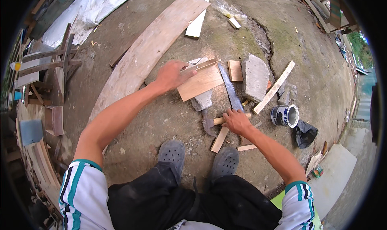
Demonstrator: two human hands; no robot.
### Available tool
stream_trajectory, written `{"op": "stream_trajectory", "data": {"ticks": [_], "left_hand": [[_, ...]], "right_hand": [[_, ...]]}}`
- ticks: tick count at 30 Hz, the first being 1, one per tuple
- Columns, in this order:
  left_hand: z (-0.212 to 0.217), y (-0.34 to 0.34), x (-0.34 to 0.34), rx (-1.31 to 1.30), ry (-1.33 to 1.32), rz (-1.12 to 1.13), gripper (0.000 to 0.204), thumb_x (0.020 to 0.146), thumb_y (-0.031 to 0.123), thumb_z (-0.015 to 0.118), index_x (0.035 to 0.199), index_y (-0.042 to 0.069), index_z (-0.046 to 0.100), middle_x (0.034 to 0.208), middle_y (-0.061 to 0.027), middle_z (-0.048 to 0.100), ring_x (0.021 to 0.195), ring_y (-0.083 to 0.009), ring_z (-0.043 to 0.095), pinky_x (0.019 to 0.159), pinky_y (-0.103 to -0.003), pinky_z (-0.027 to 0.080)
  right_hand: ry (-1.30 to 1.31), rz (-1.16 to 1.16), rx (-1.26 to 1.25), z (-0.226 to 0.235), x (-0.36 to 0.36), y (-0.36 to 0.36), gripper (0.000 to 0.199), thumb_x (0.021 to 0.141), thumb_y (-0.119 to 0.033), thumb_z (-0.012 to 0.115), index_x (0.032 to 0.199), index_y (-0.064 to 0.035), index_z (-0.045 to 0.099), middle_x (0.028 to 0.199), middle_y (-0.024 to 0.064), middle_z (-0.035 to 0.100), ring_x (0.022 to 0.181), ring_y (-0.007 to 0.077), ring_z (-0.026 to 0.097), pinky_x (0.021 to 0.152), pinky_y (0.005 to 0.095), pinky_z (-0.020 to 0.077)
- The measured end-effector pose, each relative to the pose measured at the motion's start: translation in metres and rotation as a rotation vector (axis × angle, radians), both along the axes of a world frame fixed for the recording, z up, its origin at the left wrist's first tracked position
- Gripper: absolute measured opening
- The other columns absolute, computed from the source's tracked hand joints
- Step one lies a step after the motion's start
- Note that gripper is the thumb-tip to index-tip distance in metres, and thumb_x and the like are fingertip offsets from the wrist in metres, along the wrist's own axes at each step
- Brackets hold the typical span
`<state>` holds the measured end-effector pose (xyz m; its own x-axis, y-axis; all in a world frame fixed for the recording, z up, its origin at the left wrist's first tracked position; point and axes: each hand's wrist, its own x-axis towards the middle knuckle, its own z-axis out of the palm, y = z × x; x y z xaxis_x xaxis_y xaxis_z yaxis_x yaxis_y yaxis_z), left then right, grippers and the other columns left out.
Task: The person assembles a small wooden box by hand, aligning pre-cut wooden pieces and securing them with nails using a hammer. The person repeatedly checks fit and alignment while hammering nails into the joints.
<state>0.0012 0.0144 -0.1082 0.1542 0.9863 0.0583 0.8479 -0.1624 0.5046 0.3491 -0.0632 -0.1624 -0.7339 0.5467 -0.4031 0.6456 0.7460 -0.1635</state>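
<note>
My left hand (173,73) is closed on a narrow wooden strip (206,64). It holds the strip along the far edge of a small rectangular board (200,84). Under that board lies a rough concrete chunk (202,101), partly covered. My right hand (237,121) has its fingers wrapped round the wooden handle of a hammer (209,124), whose dark head lies just left of the hand near the ground. A handsaw (229,87) lies right of the board, its toothed blade showing; my right hand and forearm cover part of it. A short wooden piece (219,140) lies below the hammer.
Right of the saw are a small wood block (235,70), a large concrete block (255,77), a slat (275,87), an open can (285,116) and a black plastic bag (305,134). A long plank (149,48) stretches across the left. Scrap wood (52,64) is piled at far left.
</note>
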Motion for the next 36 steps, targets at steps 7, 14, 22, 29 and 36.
{"op": "stream_trajectory", "data": {"ticks": [7,14,22,29,36], "left_hand": [[0.007,-0.016,-0.01,-0.151,-0.041,0.002,0.038,0.085,0.032,0.075,0.114,0.007,0.073,0.1,-0.0209,0.072,0.091,-0.0369,0.069,0.082,-0.045,0.054],[0.001,-0.016,-0.008,-0.114,-0.028,0.022,0.03,0.085,0.029,0.074,0.108,0.009,0.074,0.083,-0.0203,0.071,0.079,-0.0397,0.069,0.074,-0.049,0.054],[0.008,-0.017,-0.004,-0.176,0.0,0.076,0.034,0.085,0.033,0.074,0.111,0.011,0.075,0.084,-0.0179,0.073,0.079,-0.0359,0.071,0.074,-0.046,0.055],[0.005,-0.013,-0.002,-0.179,0.022,0.079,0.037,0.083,0.034,0.076,0.112,0.012,0.076,0.086,-0.0185,0.073,0.082,-0.0372,0.07,0.077,-0.046,0.055],[0.005,-0.014,-0.004,-0.182,-0.007,0.075,0.038,0.083,0.033,0.075,0.111,0.009,0.075,0.085,-0.0215,0.072,0.081,-0.039,0.07,0.077,-0.047,0.056]], "right_hand": [[0.047,-0.076,-0.162,0.051,0.004,-0.005,0.037,0.097,-0.04,0.06,0.109,-0.0055,0.055,0.092,0.0156,0.066,0.084,0.0368,0.068,0.067,0.0489,0.0515],[0.465,-0.484,-0.235,0.103,-0.04,0.019,0.039,0.103,-0.04,0.051,0.11,-0.0012,0.052,0.075,0.0243,0.064,0.073,0.0454,0.064,0.064,0.0519,0.0476],[0.883,-0.783,-0.295,0.153,-0.11,0.07,0.052,0.107,-0.046,0.042,0.101,0.0031,0.058,0.068,0.0191,0.06,0.064,0.0355,0.063,0.062,0.0447,0.045],[0.493,-0.884,-0.439,0.112,-0.116,0.076,0.06,0.105,-0.057,0.04,0.1,0.0008,0.055,0.063,-0.0006,0.044,0.045,0.0093,0.044,0.041,0.0292,0.0408],[0.671,-0.986,-0.459,0.133,-0.112,0.079,0.06,0.103,-0.059,0.041,0.098,0.0,0.055,0.062,-0.0003,0.043,0.044,0.0107,0.045,0.039,0.0306,0.0417]]}}
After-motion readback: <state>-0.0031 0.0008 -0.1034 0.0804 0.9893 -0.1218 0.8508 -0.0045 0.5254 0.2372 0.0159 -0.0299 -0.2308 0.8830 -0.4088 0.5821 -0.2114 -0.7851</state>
